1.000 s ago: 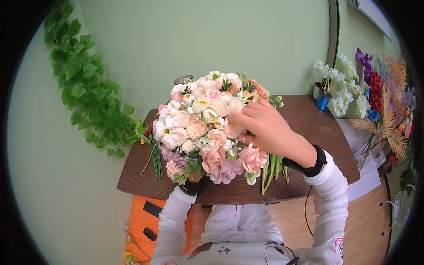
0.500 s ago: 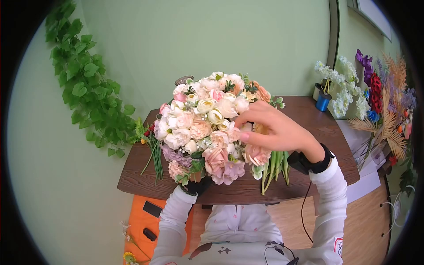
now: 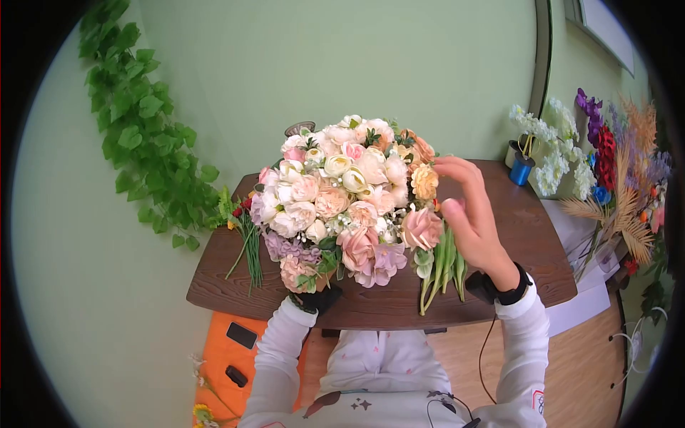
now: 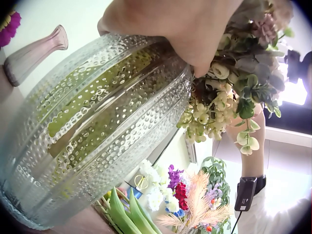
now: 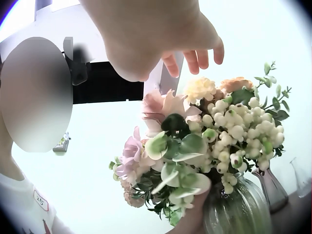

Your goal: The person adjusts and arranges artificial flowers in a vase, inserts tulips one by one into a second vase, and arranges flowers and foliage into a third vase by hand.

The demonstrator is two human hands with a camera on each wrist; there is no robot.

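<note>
Because the bouquet (image 3: 335, 200) spreads well beyond the mouth of its glass vase (image 4: 97, 122), over the middle of the dark table (image 3: 517, 207), it looks top-heavy; a loosened hold could let everything tip. The left hand (image 4: 168, 24) grips the vase's neck, under the blooms. Just right of the flowers, the right hand (image 3: 474, 221) is spread, thumb and fingers well apart, holding nothing; swung inward carelessly, it could knock the yellow bloom (image 3: 424, 182) or the pink rose (image 3: 422, 229) askew. Whether a fingertip touches a petal cannot be told. Thick green stalks (image 3: 444, 264) lie near the table's front edge, where the right sleeve (image 3: 526, 314) might drag them off.
</note>
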